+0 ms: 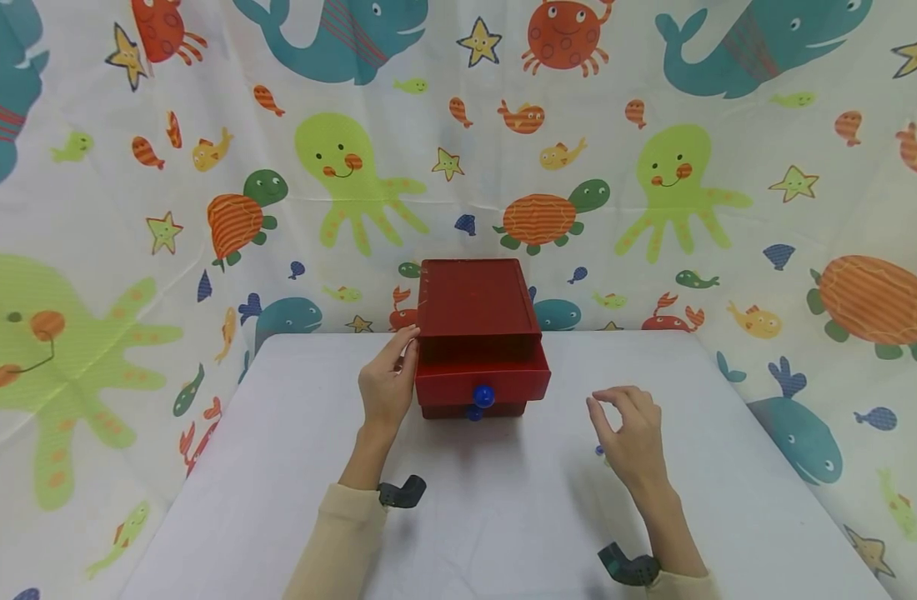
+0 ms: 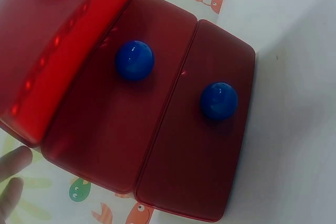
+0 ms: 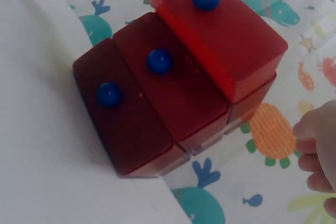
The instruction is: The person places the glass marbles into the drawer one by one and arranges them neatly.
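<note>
A small dark-red drawer cabinet (image 1: 473, 300) stands at the back of the table. Its top drawer (image 1: 458, 385) is pulled out, with a round blue knob (image 1: 484, 396) on the front. Two lower drawers (image 2: 100, 114), each with a blue knob, are closed in the left wrist view. My left hand (image 1: 386, 385) is at the cabinet's left side, fingertips right at its upper edge. Off to the right of the cabinet, my right hand (image 1: 637, 437) hovers with loosely curved fingers, thumb tip close to the index fingertip, and nothing visible in it. The drawer's inside is mostly in shadow.
The white table (image 1: 488, 508) carries the cabinet. Close behind it hangs a cloth (image 1: 458, 208) printed with sea animals. A tiny blue spot (image 1: 599, 450) shows beside the right thumb. Dark wrist cameras (image 1: 403, 492) sit on both wrists.
</note>
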The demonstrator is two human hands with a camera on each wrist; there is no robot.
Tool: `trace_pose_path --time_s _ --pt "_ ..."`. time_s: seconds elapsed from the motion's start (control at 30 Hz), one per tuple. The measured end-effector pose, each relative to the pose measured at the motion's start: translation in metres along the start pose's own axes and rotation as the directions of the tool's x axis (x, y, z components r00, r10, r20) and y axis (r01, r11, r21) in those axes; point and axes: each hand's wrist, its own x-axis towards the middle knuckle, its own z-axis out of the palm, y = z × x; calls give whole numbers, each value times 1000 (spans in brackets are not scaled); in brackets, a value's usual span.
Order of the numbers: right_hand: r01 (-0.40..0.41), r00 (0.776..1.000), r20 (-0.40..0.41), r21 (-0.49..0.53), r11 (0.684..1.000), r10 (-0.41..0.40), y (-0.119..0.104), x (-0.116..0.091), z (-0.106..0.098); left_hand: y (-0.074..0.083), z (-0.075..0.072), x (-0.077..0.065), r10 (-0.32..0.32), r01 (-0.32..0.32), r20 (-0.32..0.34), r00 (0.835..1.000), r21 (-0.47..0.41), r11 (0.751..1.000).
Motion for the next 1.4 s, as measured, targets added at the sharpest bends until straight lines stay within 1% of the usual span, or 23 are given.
trace_pose_path --time_s 0.43,0.5,0.67,0.83,1.1,1.4 --pt "-1 1000 3 -4 1000 1 14 -10 2 0 0 1 2 -2 6 1000 -2 1000" --pt "-1 1000 4 -9 1000 1 16 -12 3 0 0 1 11 -11 0 1000 -6 1000" --pt "12 1000 2 -28 1000 -12 20 -17 3 0 0 1 21 -21 -5 1000 -4 1000" --pt "25 1000 -5 -40 999 -26 23 -21 4 -1 0 0 16 -16 0 1000 -1 1000" --pt "-4 1000 20 -50 999 5 25 -27 2 -2 1 0 18 -18 -3 1000 -2 1000" --pt "-20 999 28 -68 997 22 30 -32 3 -4 2 -1 11 -11 -12 1000 -6 1000"
